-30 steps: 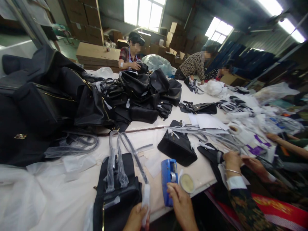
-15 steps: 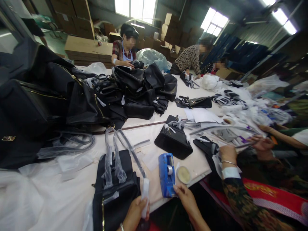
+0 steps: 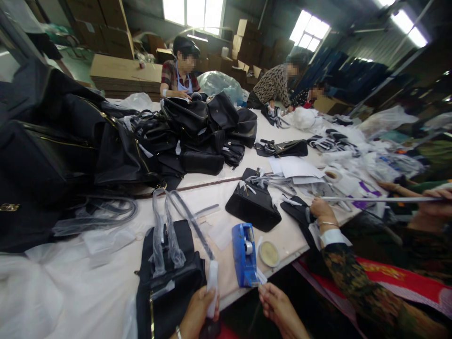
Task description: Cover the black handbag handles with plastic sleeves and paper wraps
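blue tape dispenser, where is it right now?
Head view, lower centre: the blue tape dispenser sits near the table's front edge, right of the black bag, beside a round tin, just ahead of the right hand.

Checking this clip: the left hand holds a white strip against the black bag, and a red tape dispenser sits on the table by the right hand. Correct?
Not quite: the tape dispenser is blue, as the head view shows. The left hand does hold the white strip by the black bag, with the right hand nearby.
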Demonstrator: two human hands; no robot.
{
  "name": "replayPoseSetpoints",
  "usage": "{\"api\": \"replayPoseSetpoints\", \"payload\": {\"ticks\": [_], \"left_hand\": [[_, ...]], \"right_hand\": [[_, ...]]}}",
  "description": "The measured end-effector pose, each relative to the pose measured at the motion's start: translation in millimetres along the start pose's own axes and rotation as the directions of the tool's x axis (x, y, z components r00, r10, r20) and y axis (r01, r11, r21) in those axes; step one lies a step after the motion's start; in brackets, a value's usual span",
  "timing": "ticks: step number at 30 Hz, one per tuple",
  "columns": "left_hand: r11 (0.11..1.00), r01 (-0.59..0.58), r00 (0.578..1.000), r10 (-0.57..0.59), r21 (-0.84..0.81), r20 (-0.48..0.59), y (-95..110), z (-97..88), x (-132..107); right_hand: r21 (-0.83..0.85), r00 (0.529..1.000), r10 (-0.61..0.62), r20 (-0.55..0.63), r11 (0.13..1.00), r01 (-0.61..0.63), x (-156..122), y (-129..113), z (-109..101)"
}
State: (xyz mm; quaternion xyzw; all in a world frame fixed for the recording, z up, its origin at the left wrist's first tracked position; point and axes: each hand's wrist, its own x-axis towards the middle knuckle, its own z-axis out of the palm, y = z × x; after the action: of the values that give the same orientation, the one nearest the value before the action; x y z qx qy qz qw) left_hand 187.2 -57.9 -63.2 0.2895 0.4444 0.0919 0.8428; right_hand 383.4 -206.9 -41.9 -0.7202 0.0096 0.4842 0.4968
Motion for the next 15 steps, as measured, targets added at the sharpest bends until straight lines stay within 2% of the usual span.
{"api": "replayPoseSetpoints", "payload": {"ticks": [4, 15], "left_hand": [[1.0, 0.004, 1.0, -0.004, -0.01, 0.025, -1.3, -1.7, 1.4], [0.999, 0.008, 0.999, -0.007, -0.034, 0.038, -1.8, -2.0, 2.2]], "right_hand": [[0.065, 0.997, 0.077, 0.026, 0.995, -0.078, -0.6, 3.6, -0.9], [0.073, 0.998, 0.055, 0.039, 0.996, -0.058, -2.7, 5.0, -1.5]]}}
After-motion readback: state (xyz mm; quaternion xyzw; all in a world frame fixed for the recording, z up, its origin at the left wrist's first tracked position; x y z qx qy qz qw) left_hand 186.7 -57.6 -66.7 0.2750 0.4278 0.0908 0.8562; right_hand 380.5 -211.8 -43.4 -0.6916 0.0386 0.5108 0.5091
